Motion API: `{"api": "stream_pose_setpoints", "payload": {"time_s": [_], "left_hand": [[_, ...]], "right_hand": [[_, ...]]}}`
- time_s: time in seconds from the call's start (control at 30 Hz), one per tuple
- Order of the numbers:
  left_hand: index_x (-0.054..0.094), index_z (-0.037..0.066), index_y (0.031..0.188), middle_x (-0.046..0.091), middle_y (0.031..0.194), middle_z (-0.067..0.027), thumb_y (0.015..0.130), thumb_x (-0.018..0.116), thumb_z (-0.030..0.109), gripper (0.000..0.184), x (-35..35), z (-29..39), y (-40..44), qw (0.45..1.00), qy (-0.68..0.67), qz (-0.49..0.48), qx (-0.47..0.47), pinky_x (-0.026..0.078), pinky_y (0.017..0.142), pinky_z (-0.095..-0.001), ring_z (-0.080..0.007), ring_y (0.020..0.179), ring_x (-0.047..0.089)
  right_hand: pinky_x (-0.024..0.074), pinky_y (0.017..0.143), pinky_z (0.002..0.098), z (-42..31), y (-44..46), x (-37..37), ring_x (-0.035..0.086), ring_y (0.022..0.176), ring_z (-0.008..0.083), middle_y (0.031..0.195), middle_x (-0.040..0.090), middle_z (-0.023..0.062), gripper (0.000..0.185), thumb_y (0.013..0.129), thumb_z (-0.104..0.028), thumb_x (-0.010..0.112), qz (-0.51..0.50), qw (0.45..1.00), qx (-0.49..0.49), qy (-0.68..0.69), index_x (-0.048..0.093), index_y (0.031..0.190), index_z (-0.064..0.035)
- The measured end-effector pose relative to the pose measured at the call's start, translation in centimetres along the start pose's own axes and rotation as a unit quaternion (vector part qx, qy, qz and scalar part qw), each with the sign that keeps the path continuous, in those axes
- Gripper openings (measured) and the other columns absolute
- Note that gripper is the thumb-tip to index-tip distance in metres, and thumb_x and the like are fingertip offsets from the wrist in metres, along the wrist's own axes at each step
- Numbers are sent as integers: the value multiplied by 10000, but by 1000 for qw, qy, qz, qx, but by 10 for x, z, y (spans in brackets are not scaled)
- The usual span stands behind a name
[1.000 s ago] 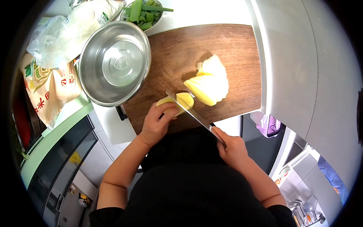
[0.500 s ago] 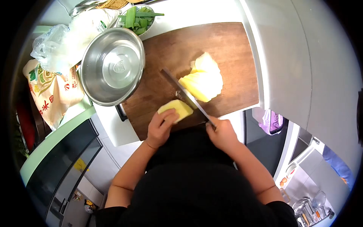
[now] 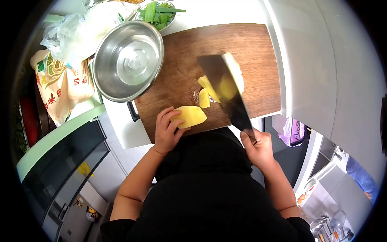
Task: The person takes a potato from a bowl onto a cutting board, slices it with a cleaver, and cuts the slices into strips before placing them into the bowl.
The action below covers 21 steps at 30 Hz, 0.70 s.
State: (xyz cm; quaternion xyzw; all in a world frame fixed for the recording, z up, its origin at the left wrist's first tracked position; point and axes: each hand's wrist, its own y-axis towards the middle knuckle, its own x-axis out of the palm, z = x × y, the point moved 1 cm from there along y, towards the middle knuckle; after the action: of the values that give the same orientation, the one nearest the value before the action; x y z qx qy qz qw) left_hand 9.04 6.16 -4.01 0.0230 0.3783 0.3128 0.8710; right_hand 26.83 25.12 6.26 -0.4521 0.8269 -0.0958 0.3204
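My left hand (image 3: pixel 166 128) has its fingers wrapped round a peeled yellow potato (image 3: pixel 195 116) with a flat cut end, at the front of the wooden cutting board (image 3: pixel 181 52). In my right hand (image 3: pixel 260 148) is the handle of a cleaver (image 3: pixel 234 105). Its wide dark blade is tilted over the board, its face toward me and somewhat blurred. Cut potato slices (image 3: pixel 237 69) show past the blade's right side, partly hidden by it. Left of the blade lie a few potato pieces (image 3: pixel 204 98), between it and the held potato.
A steel bowl (image 3: pixel 160 48) stands at the board's left edge. Behind it is a bowl of cut green leaves (image 3: pixel 162 19). Plastic bags (image 3: pixel 64 42) and a printed sack (image 3: pixel 56 86) sit farther left. A grey panel (image 3: pixel 310 60) borders the counter on the right.
The cleaver has moved right, away from the held potato, and turned so its broad face shows. It now covers part of the slices, and separate pieces show left of it. The view has shifted slightly.
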Motion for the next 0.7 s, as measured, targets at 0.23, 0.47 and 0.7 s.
{"api": "stream_pose_setpoints", "payload": {"time_s": [0.23, 0.47, 0.7], "left_hand": [[653, 112, 937, 595, 994, -60, 619, 762, 84, 338, 0, -2, 1, 998, 46, -4, 33, 446, 843, -400, -282, 973, 537], [661, 109, 941, 588, 953, -60, 605, 782, 102, 357, 7, -8, 3, 997, 31, 38, 63, 464, 779, -395, -284, 911, 542], [669, 111, 930, 574, 930, -57, 599, 797, 115, 355, 7, -5, 6, 999, 17, 15, 42, 466, 760, -396, -293, 910, 535]], "right_hand": [[502, 557, 386, 5, -10, 8, 605, 584, 327, 669, 614, 173, 359, 746, -42, 617, -60, 977, -85, -185, 638, 1101, -93], [490, 554, 356, 7, -20, 12, 607, 565, 315, 672, 611, 169, 385, 771, -26, 609, -74, 976, -71, -192, 615, 1149, -93], [485, 507, 375, -1, -32, 13, 596, 529, 290, 606, 596, 121, 403, 733, -58, 629, -58, 979, -46, -190, 609, 1129, -129]]}}
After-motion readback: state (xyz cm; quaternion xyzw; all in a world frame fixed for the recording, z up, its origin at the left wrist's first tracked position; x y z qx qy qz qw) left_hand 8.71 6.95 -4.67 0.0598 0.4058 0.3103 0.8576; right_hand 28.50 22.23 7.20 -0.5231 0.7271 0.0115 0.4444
